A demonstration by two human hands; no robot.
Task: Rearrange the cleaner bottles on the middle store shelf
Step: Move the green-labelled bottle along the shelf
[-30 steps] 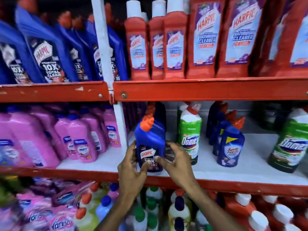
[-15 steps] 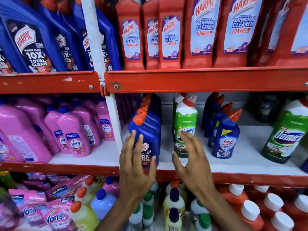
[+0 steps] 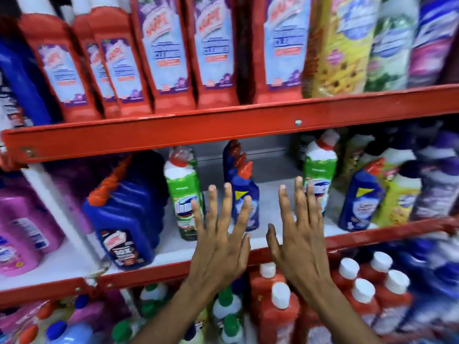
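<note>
On the middle shelf [image 3: 173, 250] a row of blue Harpic bottles [image 3: 124, 219] with orange caps stands at the left. Right of it are a green Domex bottle [image 3: 182, 194], a row of blue bottles with red caps [image 3: 244, 189], a second green Domex bottle [image 3: 320, 175] and another blue bottle [image 3: 360, 197]. My left hand [image 3: 221, 234] is open with fingers spread, in front of the blue row and beside the first green bottle. My right hand [image 3: 298, 229] is open too, in front of the bare gap before the second green bottle. Neither hand holds anything.
Red bathroom-cleaner bottles [image 3: 159, 58] fill the upper shelf. Pink bottles [image 3: 22, 227] stand in the left bay past a white upright [image 3: 62, 219]. Red bottles with white caps [image 3: 280, 309] crowd the lower shelf. Yellow and purple bottles [image 3: 402, 194] stand at the right.
Both hands have let go of the front blue Harpic bottle and moved right with fingers spread. The view has swung right and tilted.
</note>
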